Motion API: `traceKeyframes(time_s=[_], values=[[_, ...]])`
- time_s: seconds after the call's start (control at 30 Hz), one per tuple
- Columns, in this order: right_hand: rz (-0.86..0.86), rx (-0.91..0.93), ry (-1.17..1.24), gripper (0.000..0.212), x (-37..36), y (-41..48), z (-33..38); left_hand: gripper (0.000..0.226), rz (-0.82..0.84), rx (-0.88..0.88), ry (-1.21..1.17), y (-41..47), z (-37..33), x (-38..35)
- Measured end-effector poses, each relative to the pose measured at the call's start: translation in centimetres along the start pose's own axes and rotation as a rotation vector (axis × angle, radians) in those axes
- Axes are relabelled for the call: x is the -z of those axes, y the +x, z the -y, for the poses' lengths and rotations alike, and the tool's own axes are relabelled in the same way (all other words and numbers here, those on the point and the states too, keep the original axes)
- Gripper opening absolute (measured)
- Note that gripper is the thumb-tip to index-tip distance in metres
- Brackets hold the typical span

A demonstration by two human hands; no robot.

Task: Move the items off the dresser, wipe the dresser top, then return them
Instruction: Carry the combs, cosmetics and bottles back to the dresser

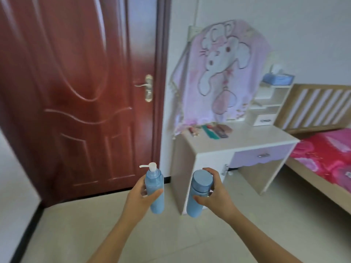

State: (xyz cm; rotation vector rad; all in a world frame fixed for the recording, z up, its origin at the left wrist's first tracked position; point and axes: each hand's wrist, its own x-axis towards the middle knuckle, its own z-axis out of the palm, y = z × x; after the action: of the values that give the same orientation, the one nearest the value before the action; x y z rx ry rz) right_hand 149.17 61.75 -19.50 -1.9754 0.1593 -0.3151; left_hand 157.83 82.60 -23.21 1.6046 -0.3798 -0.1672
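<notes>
My left hand (140,196) grips a blue pump bottle (154,188) with a white pump head, held upright in front of me. My right hand (216,194) grips a blue capped bottle (199,192), also upright. Both are well short of the white dresser (256,135), which stands ahead to the right. On the back left of its top lie a green comb (209,132), a dark comb (220,131), and small cosmetic items (193,131). A pink towel with a cartoon animal (222,73) hangs over the dresser's mirror.
A dark red door (79,88) is shut on the left. A bed with a pink cover (326,158) stands to the right of the dresser. A blue tissue box (277,77) sits atop the dresser's side shelf. Pale tiled floor (85,234) lies under my arms.
</notes>
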Motion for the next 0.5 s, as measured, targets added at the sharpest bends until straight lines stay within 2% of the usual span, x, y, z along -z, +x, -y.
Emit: traceKeyframes(time_s=[0.1, 0.23, 0.5], values=[[-0.042, -0.021, -0.017, 0.067, 6.9, -0.2, -3.3, 0.052, 0.059, 0.009, -0.034, 1.9, 0.3, -8.5], [-0.102, -0.072, -0.013, 0.066, 14.5, -0.5, -7.1, 0.063, 0.156, 0.062, -0.082, 4.2, 0.7, -18.1], [-0.212, -0.203, -0.033, 0.067, 25.2, 0.9, -14.4, 0.063, 0.328, 0.096, 0.005, 10.1, 2.4, -29.5]])
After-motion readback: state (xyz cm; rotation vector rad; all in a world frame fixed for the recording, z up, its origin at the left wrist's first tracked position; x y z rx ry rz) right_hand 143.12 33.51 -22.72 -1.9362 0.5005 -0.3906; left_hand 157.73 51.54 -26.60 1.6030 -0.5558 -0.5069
